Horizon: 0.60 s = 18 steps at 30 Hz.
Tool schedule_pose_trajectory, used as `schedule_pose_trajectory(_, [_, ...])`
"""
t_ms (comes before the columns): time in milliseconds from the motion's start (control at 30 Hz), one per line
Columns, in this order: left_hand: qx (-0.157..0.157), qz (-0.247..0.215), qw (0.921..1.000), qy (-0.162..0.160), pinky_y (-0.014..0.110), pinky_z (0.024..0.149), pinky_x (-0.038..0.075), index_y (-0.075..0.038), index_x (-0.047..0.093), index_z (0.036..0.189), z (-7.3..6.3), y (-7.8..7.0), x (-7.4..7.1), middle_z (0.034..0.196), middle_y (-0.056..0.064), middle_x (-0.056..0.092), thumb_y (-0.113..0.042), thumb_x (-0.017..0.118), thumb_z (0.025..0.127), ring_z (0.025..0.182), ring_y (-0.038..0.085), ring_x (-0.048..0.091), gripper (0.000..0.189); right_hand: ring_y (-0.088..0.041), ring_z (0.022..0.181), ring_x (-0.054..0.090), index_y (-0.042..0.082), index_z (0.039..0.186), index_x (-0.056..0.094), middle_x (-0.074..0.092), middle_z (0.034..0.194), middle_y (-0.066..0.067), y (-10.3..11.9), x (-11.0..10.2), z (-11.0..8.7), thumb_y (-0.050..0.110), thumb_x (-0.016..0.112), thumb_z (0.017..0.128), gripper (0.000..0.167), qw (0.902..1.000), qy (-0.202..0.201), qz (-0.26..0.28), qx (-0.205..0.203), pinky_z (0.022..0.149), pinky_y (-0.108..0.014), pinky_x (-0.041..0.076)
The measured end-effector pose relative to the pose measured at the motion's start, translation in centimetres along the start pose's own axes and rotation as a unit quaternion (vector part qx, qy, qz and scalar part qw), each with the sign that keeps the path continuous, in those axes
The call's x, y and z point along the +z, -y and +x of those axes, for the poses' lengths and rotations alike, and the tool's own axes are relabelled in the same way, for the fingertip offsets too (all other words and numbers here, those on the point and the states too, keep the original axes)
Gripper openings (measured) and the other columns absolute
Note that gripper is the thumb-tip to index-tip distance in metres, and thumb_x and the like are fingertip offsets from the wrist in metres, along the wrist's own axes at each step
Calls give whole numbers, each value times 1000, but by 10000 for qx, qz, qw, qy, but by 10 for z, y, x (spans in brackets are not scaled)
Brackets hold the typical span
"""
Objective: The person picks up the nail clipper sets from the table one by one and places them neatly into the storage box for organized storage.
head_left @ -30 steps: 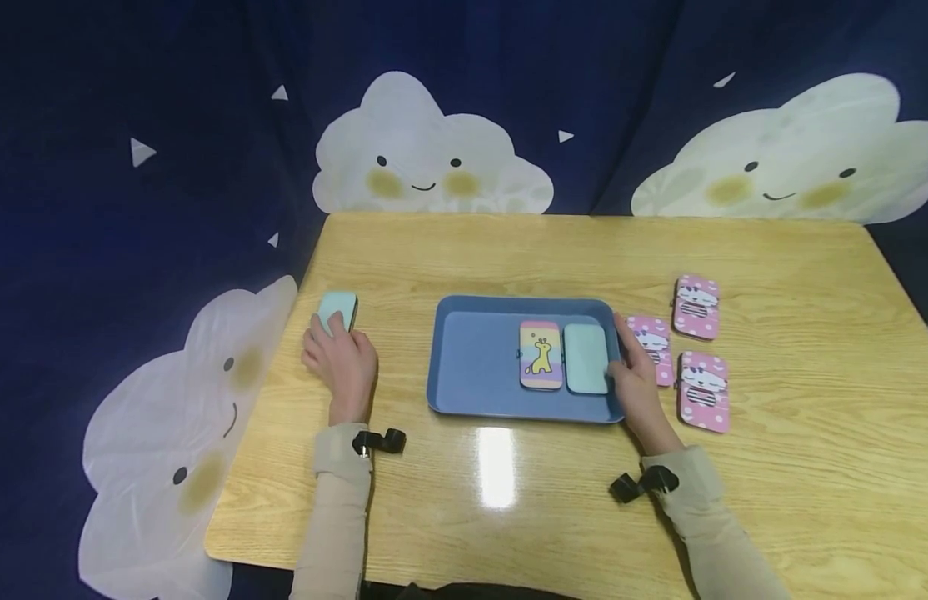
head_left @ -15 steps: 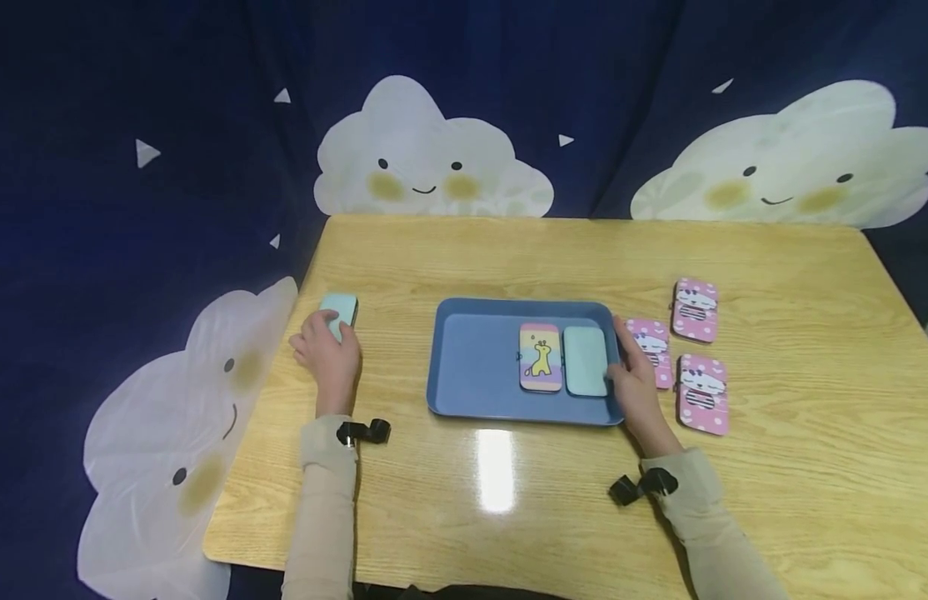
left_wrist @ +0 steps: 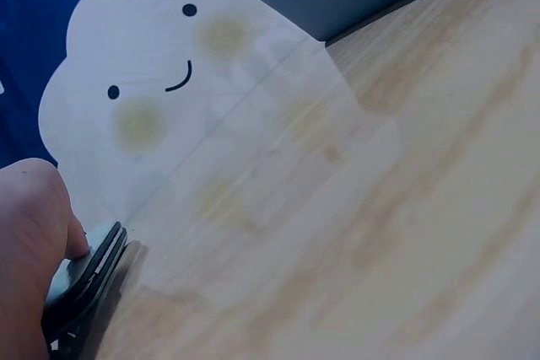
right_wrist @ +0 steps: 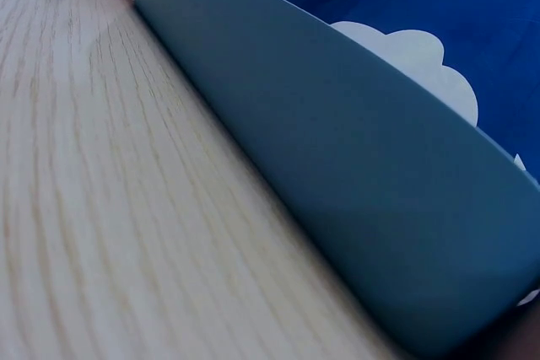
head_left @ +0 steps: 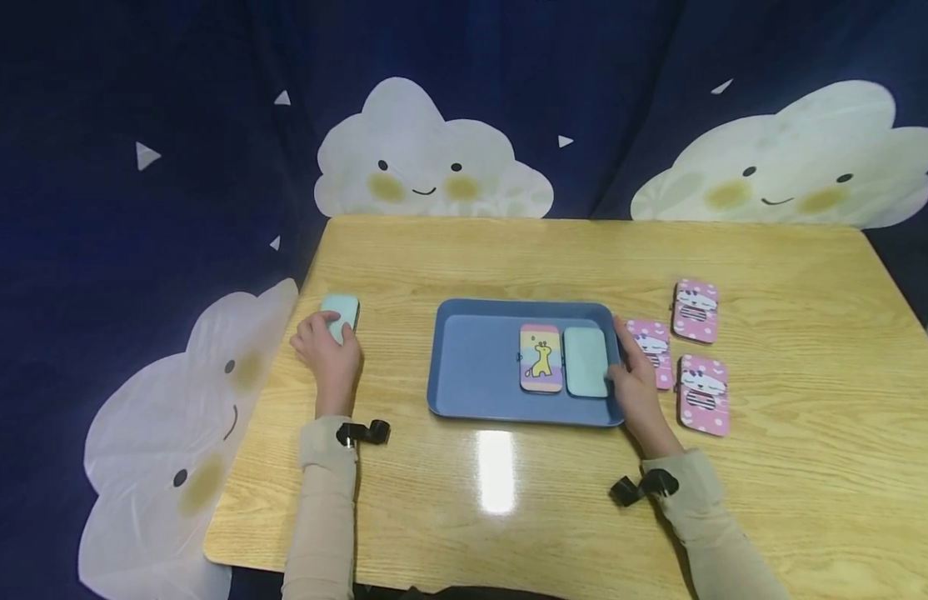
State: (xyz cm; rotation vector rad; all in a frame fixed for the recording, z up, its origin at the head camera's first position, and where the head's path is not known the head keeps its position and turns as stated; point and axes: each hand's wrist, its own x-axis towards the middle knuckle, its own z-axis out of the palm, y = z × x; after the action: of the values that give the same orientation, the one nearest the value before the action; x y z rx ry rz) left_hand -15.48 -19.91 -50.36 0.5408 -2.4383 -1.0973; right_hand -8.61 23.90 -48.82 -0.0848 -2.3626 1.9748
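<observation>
At the table's left, a small flat tin (head_left: pixel 344 310) with a plain mint-green face lies under my left hand (head_left: pixel 331 358), whose curled fingers and thumb grip its near end. The left wrist view shows the dark layered edge of this tin (left_wrist: pixel 94 280) beside the hand (left_wrist: pixel 32 242). My right hand (head_left: pixel 636 390) holds the right rim of a blue tray (head_left: pixel 471 362), thumb over the inside, fingers along the outer wall. Inside the tray's right half lie a giraffe tin (head_left: pixel 541 358) and a mint-green tin (head_left: pixel 586 361), side by side.
Right of the tray are three pink tins with a cartoon animal: one (head_left: pixel 650 342) partly behind my right hand, one farther back (head_left: pixel 696 310), one nearer (head_left: pixel 703 395). A dark blue curtain (head_left: pixel 599 75) with white clouds hangs behind the wooden table (head_left: pixel 434 500).
My left hand has shifted left, and its thumb has come round to the mint-green tin's near right side. The right hand and the tray have stayed in place.
</observation>
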Motion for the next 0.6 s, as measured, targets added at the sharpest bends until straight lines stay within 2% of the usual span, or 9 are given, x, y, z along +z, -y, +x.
schedule_pose_trajectory(167, [136,-274,9995,-35,49,99,32,-5,59,108,-2,0,0,125,18,47,-10,63,89,118,38,37,20,-21,150,12,10,157,27,19,164,-8,0,0,-1,-16,40,84,79,10000,-14,-24,3,121,-28,12])
schedule_pose_trajectory(300, [43,-470,9989,23,50,100,35,-4,58,110,-2,0,-1,125,18,47,-10,64,89,119,37,39,22,-21,150,12,11,157,27,19,164,-7,0,0,-1,-16,40,84,79,10000,-24,-19,36,122,-31,11])
schedule_pose_trajectory(600, [-67,-1024,9946,-119,47,105,39,-2,59,111,-2,-1,-2,119,17,50,-10,69,88,117,36,49,26,-21,150,11,11,157,26,19,164,-7,1,-1,-1,-16,40,84,80,10000,-15,-4,82,123,-36,10])
